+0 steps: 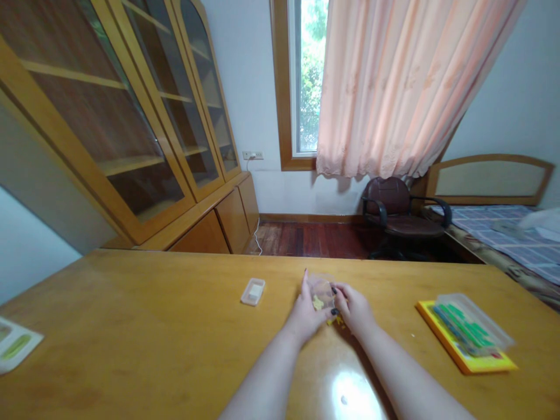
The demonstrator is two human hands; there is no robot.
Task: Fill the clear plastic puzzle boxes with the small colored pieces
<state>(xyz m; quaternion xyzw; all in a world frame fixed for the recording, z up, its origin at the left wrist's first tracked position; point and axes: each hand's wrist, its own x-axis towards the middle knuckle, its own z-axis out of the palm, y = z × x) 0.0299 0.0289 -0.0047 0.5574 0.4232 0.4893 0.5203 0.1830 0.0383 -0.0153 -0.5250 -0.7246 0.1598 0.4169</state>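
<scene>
A clear plastic box point(322, 287) is held between both hands near the far middle of the table, with pale yellow pieces point(318, 303) inside it. My left hand point(306, 315) wraps round its left and near side, thumb across the front. On the right side, my right hand point(350, 304) grips the box edge with bent fingers. Several small yellow pieces point(336, 321) lie on the table just under and beside the hands. Left of them stands a small clear box point(253, 291) with a white item in it.
On the right of the wooden table point(153, 326) lies a yellow box point(485, 366) with a clear container of green pieces point(470, 324) on top. A white-and-green object point(17, 345) sits at the left edge. Beyond stands a chair point(394, 210).
</scene>
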